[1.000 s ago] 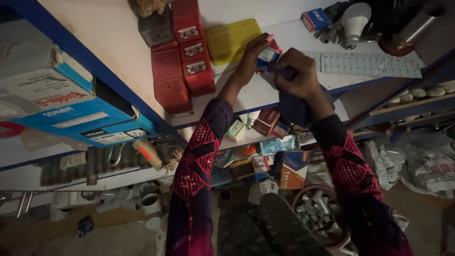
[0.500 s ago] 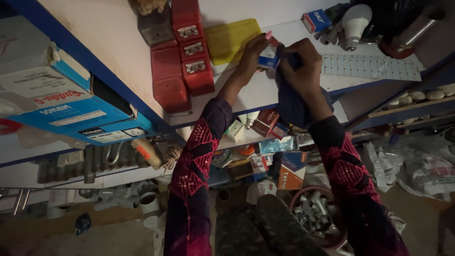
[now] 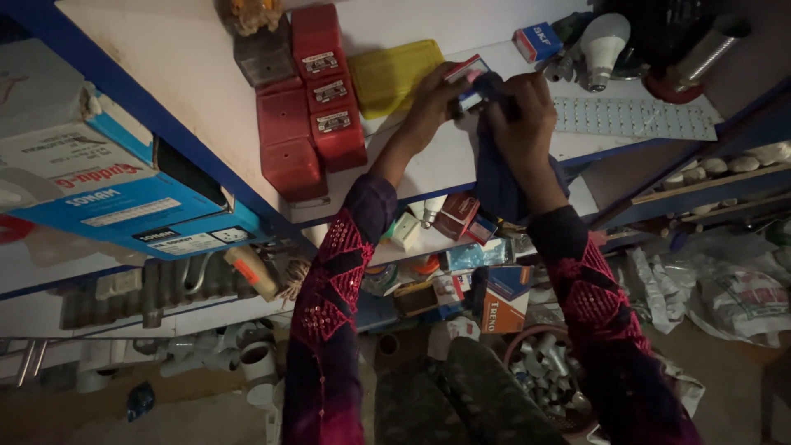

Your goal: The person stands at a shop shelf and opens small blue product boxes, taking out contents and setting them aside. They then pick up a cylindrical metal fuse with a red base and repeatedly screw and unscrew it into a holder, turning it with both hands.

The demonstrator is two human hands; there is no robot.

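Dim shop, white shelf [image 3: 206,74]. Left hand [image 3: 428,103] pinches small box [image 3: 465,78]; right hand [image 3: 523,115] clutches dark cloth [image 3: 494,177]. Box likely light, stiff cardboard; grip its sides.

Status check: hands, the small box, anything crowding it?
Left hand grips small box. Right hand presses dark blue cloth on it. Yellow box close alongside.

Red boxes [image 3: 313,107], a yellow box [image 3: 394,76] and a bulb [image 3: 603,43] sit on the shelf [image 3: 181,66].
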